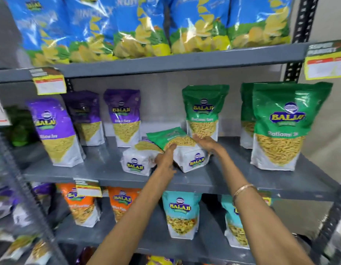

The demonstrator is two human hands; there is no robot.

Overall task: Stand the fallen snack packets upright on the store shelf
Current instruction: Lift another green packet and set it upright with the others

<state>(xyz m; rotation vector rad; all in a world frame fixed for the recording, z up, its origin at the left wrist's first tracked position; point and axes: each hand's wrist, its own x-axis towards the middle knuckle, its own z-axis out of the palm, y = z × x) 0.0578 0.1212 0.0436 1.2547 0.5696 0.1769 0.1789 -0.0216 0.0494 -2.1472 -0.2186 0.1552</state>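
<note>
Two hands flank a fallen green packet (170,138) mid-shelf: left hand (166,157) & right hand (206,143) press its sides, fingers spread. Long axis runs front-to-back, top tilted away, atop another fallen packet (139,161).

Glossy plastic packets (171,139) (matt shelf (100,169)).

Single head-worn wide-angle view, faced forward and slightly down at a grey metal shelf (100,169), stood close at arm's reach, both forearms entered from the bottom edge, frame edges bowed, upper and lower shelf tiers included, no second view.
</note>
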